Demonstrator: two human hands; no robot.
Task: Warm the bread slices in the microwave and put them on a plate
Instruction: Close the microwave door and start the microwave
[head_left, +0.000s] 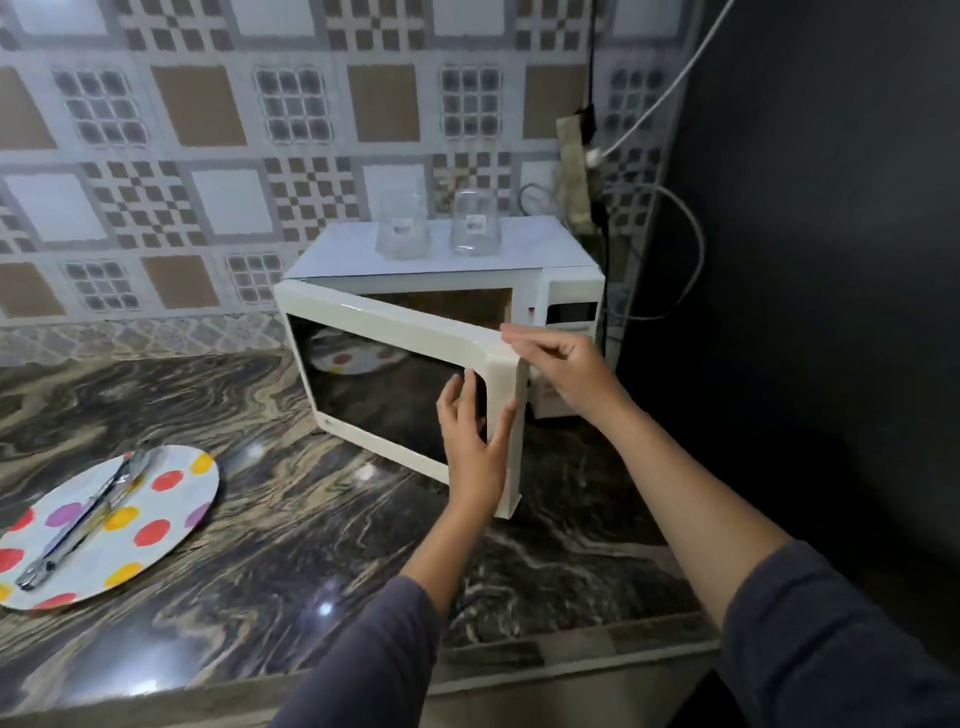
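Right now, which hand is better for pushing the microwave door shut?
Probably the left hand: its fingers lie flat on the front of the door. The right hand pinches only its top corner.

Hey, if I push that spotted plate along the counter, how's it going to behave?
The plate looks thin and shallow, so it is probably light. The counter is glossy, so the plate would likely slide easily. The tongs lie loose across it and may shift or slip off its low rim.
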